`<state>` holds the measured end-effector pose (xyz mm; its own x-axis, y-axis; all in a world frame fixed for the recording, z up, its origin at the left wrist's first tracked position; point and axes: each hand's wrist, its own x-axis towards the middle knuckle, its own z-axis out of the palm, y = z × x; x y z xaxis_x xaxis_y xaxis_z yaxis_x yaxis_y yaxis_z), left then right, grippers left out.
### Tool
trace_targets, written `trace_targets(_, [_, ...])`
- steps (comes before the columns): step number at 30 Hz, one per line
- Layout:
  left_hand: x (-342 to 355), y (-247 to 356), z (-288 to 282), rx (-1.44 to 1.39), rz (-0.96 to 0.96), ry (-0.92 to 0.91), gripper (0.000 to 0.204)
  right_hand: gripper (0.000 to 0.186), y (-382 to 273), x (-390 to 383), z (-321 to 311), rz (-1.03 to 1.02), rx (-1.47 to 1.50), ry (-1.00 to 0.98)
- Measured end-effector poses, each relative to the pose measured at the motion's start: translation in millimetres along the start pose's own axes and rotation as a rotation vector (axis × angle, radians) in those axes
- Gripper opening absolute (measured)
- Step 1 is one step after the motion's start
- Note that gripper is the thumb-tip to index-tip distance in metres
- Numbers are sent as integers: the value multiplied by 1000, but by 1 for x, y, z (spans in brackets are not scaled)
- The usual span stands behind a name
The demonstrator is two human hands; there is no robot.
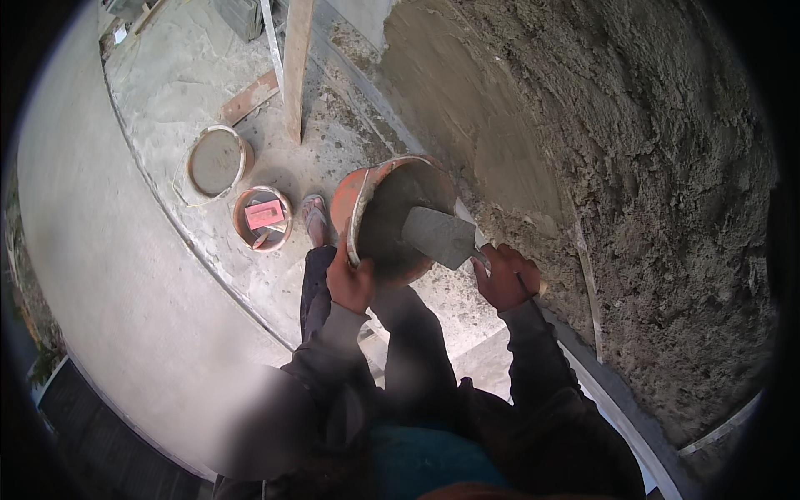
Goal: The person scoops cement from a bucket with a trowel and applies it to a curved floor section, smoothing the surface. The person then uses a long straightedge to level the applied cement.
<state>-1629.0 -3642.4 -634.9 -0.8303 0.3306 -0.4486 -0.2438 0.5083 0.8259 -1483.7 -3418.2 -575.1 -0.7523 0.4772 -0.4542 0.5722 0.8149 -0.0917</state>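
An orange bucket (343, 200) with grey mortar (385, 218) inside is tilted in front of me, over my leg. My left hand (351, 282) is closed on the near left part of its rim. In my right hand (507, 279) is a trowel (440, 237), its fingers wrapped round the handle. The flat, mortar-smeared blade reaches over the bucket's right side, its tip at the opening. Most of the handle is hidden by the hand.
A rough mortar-covered wall (667, 183) rises close on my right, with a smoother patch (467, 100). At left stand a bucket of grey mix (215, 162) and a smaller bucket (286, 218) holding a red float (265, 214). Farther off, a wooden post (297, 67) stands beside a board (250, 97).
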Motion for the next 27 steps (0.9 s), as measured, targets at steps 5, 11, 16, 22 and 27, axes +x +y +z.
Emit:
trace_targets(5, [56,0,-22,-108,187,19,62,27,-59,64,32,-70,105,45])
trace_targets(11, [126,34,-71,-418,-151,-28,46,24,-93,106,-16,-41,227,348])
trace_targets(16, [169,23,-104,-519,-266,133,41,24,-124,129,-85,-104,459,379])
trace_targets(22, [204,-1,-153,-435,-164,148,42,30,-83,189,-137,30,1182,-429])
trace_targets(27, [204,10,-187,-443,-310,141,48,29,-73,184,-185,286,1014,82])
